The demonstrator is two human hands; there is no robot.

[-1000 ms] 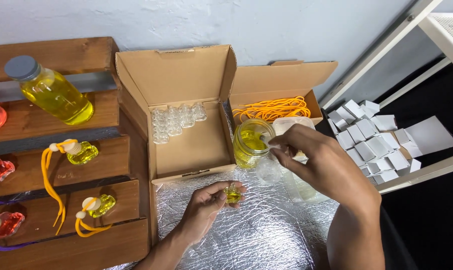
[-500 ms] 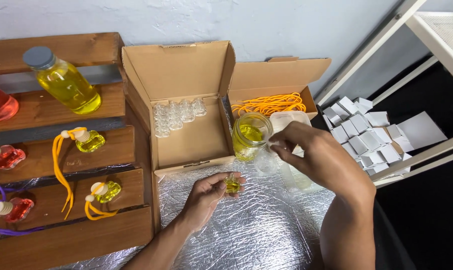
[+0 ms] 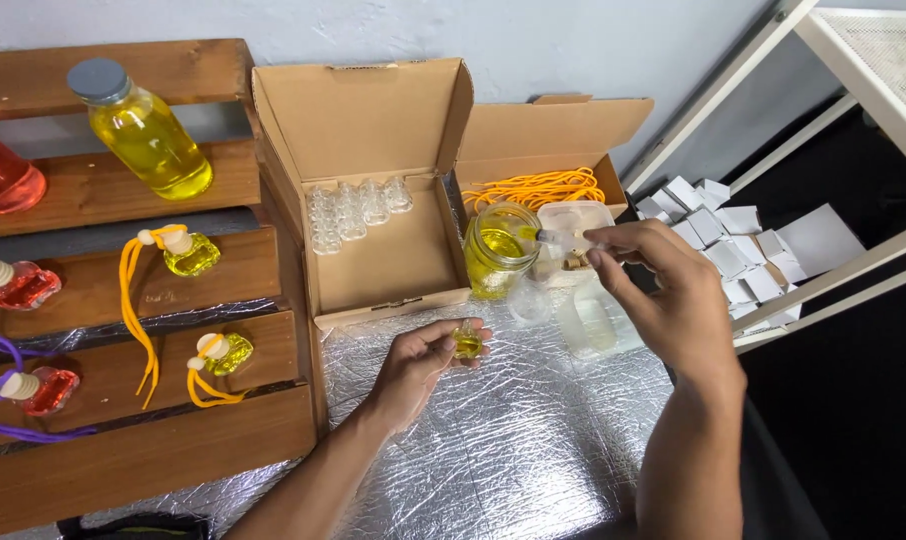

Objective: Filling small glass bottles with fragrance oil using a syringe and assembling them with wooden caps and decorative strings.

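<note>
Wooden pallet rack (image 3: 123, 430): being used as stepped shelving at the left; large bottle of yellow liquid (image 3: 145, 130) with a grey cap is lying tilted on the upper step, a red bottle (image 3: 3, 178) is being cut off by the frame edge beside it. Small yellow-filled hanging bottles with orange cords (image 3: 188, 252) and red ones with purple cords (image 3: 35, 388) are being displayed on the lower steps.

Silver foil mat (image 3: 513, 440): being used as the work surface.

Open cardboard box (image 3: 373, 180): standing behind the mat, lid up; a cluster of empty clear vials (image 3: 353, 210) is being kept at its back.

Second cardboard box (image 3: 548, 140): being kept to the right of the first; orange cords (image 3: 538, 188) are being stored in it.

Folded white cartons (image 3: 743, 245): being heaped on the white frame shelf at the right.

Glass jar of yellow liquid (image 3: 498, 250): standing open just right of the first box, beside a clear plastic tub (image 3: 578, 222).

Right hand (image 3: 673, 300): being held above the tub, fingers pinched narrowly on a dropper (image 3: 558, 237), whose tip is being pointed towards the jar's mouth.

Left hand (image 3: 423, 360): being rested low over the mat, fingers curled around a small yellow-filled vial (image 3: 467, 341), which is being held upright just in front of the first box.
</note>
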